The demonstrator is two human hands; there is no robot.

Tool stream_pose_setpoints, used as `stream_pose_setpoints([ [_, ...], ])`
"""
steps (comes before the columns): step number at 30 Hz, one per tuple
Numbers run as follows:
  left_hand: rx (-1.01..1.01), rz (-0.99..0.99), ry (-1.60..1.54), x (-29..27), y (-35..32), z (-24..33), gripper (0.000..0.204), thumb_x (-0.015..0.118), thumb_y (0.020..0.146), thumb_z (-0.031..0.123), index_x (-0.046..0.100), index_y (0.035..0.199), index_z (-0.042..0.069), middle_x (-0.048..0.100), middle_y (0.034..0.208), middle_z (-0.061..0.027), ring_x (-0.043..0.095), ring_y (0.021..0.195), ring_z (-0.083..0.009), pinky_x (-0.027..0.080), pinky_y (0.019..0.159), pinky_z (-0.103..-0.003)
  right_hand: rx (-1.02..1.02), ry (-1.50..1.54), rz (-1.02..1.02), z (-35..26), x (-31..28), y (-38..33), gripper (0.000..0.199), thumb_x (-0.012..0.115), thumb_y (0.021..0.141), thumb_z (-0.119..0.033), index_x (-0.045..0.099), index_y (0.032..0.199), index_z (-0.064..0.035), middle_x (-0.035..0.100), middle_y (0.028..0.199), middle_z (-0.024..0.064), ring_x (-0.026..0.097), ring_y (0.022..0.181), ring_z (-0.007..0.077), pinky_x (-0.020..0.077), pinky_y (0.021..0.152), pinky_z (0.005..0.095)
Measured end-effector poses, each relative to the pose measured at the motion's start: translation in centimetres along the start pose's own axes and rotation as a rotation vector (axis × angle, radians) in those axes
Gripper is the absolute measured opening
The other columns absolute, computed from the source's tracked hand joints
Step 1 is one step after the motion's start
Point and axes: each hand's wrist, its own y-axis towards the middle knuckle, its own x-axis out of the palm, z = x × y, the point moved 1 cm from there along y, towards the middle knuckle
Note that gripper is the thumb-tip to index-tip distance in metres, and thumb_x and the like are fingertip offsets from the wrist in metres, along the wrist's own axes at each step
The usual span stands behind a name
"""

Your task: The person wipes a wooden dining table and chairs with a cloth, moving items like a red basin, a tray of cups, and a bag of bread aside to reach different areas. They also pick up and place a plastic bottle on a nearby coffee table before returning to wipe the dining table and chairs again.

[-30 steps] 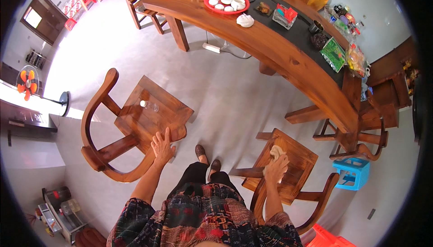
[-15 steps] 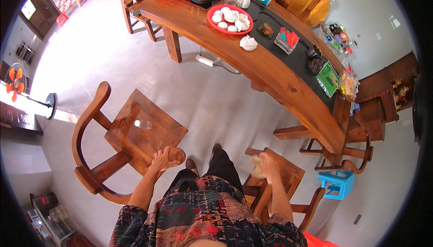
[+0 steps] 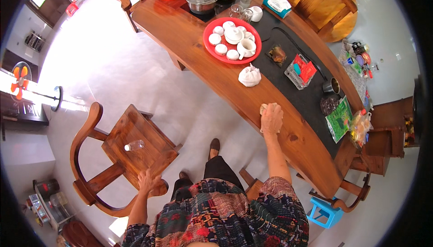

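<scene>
Cloth (image 3: pixel 264 108) under right hand (image 3: pixel 272 118) on table (image 3: pixel 198 53)

**One hand on the table, one on the chair**

The right hand (image 3: pixel 272 118) presses a small pale cloth (image 3: pixel 264 108) flat on the long curved wooden table (image 3: pixel 189 35). The left hand (image 3: pixel 148 181) rests on the front edge of the round-backed wooden armchair (image 3: pixel 131 143), whose seat carries a small clear bottle (image 3: pixel 134 145) lying down. A red round tray of white teacups (image 3: pixel 232 40) sits farther along the table.
</scene>
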Motion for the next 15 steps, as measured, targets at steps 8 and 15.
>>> stream_pose_setpoints([
  [8, 0.763, 0.543, -0.129, -8.6, 5.7, 27.0, 0.054, 0.072, 0.074, 0.013, 0.052, 0.123, 0.004, 0.042, 0.132, -0.0214, 0.042, 0.121, -0.0398, 0.038, 0.1, -0.046, -0.212, 0.149, 0.116, -0.9, 0.7, 3.6, 0.025, 0.063, 0.079, -0.019, 0.057, 0.103, -0.0157, 0.056, 0.106, 0.0027, 0.053, 0.1, 0.0247, 0.0393, 0.08, 0.0439],
  [15, 1.221, 0.718, -0.05, -9.3, 9.4, 49.8, 0.053, 0.062, 0.077, 0.008, 0.048, 0.128, 0.008, 0.042, 0.134, -0.0178, 0.041, 0.124, -0.035, 0.04, 0.098, -0.042, -0.004, 0.189, -0.045, 9.0, 0.7, -3.3, 0.032, 0.06, 0.078, -0.011, 0.061, 0.108, -0.019, 0.054, 0.12, 0.0018, 0.048, 0.114, 0.029, 0.0344, 0.092, 0.048],
])
